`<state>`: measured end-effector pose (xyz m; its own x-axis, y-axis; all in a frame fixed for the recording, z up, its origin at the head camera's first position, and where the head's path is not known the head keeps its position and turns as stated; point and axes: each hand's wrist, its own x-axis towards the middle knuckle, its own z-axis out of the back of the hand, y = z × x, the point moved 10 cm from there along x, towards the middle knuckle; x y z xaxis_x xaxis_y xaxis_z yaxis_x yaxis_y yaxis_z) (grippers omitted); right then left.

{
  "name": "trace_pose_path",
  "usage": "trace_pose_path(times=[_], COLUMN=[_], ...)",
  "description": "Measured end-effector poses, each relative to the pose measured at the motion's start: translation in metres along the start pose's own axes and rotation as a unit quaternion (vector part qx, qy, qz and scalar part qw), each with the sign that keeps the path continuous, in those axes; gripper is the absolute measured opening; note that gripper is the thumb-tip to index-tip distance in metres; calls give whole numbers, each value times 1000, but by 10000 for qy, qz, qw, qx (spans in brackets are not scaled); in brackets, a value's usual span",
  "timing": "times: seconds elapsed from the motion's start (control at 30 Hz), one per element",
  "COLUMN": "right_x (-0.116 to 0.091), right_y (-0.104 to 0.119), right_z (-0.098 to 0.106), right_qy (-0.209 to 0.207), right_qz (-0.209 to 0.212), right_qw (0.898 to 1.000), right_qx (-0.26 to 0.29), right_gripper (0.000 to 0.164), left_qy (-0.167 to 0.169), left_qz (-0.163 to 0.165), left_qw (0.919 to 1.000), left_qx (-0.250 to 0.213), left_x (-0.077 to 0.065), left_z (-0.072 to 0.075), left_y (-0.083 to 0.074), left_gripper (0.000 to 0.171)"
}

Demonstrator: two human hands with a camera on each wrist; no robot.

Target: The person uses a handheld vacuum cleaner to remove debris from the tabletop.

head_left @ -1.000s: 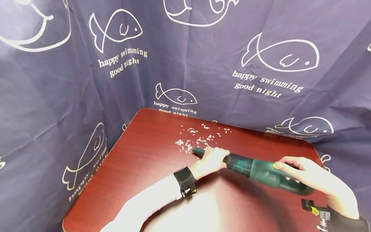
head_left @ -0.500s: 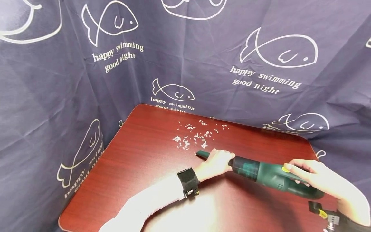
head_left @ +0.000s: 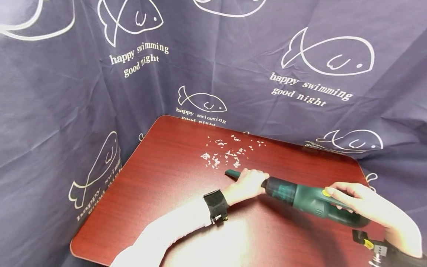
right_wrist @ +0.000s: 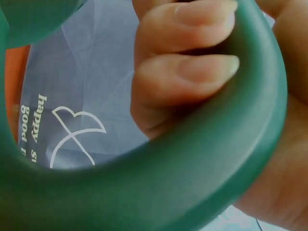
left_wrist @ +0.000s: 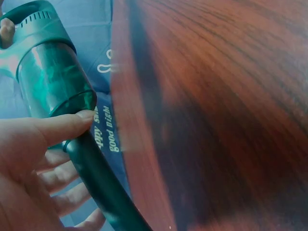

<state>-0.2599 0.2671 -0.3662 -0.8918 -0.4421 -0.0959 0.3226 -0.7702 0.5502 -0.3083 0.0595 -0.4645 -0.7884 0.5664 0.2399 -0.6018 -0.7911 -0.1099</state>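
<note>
A green handheld vacuum cleaner (head_left: 310, 200) slants over the table, its narrow nozzle (head_left: 231, 173) pointing left. My right hand (head_left: 353, 198) grips its loop handle (right_wrist: 192, 178), fingers curled round it in the right wrist view, thumb at the yellow button (head_left: 327, 191). My left hand (head_left: 250, 183) holds the nozzle near the dark see-through dust cup (head_left: 281, 189). In the left wrist view the thumb lies on the cup's end and the fingers wrap behind the tube (left_wrist: 103, 178). White paper scraps (head_left: 216, 161) lie scattered just beyond the nozzle tip.
The red-brown wooden table (head_left: 160, 178) has rounded corners. Grey-blue curtains (head_left: 247, 74) printed with white fish and lettering stand close along its back and left edges. A bright light reflection lies on the table's near part.
Between one second ago and now, the vacuum nozzle has drawn back from the scraps, slightly to the right, with both hands still holding the vacuum cleaner. The head view has tilted a little.
</note>
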Motion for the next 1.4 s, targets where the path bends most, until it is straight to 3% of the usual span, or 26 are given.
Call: trace_pose_path(times=[0.1, 0.47, 1.13, 1.4], right_x=[0, -3, 3, 3], right_y=[-2, 3, 9, 11], right_z=[3, 9, -4, -4], right_qy=[-54, -184, -8, -65], right_qz=[-189, -59, 173, 239], right_qw=[9996, 9995, 9997, 9996], right_qx=[-193, -266, 149, 102], right_gripper=[18, 17, 18, 16], left_qy=[-3, -49, 133, 14], left_qz=[35, 14, 88, -11], left_qw=[10000, 10000, 9998, 10000], left_qx=[32, 19, -147, 1], left_x=[3, 4, 1, 2], left_z=[0, -1, -3, 0], left_y=[0, -4, 6, 7], left_gripper=[33, 33, 32, 32])
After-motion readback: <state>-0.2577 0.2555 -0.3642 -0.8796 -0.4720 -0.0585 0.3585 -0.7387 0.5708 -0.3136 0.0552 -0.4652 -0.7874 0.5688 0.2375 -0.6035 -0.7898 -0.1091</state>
